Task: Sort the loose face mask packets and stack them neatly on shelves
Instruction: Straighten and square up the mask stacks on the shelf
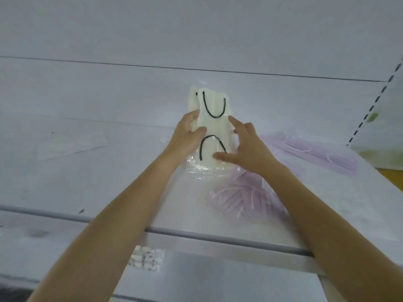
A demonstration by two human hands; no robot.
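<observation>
A clear packet of cream face masks with black ear loops (214, 125) lies lengthwise on the white shelf (109, 166), over another cream packet that peeks out at its far left. My left hand (187, 136) grips the packet's left edge, thumb on top. My right hand (242, 147) touches its right side with spread fingers, thumb resting near the near end. A heap of lilac mask packets (246, 195) lies under my right forearm. More lilac packets (316, 153) lie to the right.
A faint clear packet of white masks (72, 144) lies on the shelf's left part. On a lower shelf, a packet of white masks with dark loops (146, 258) shows between my arms. A slotted shelf upright (375, 99) stands at the right.
</observation>
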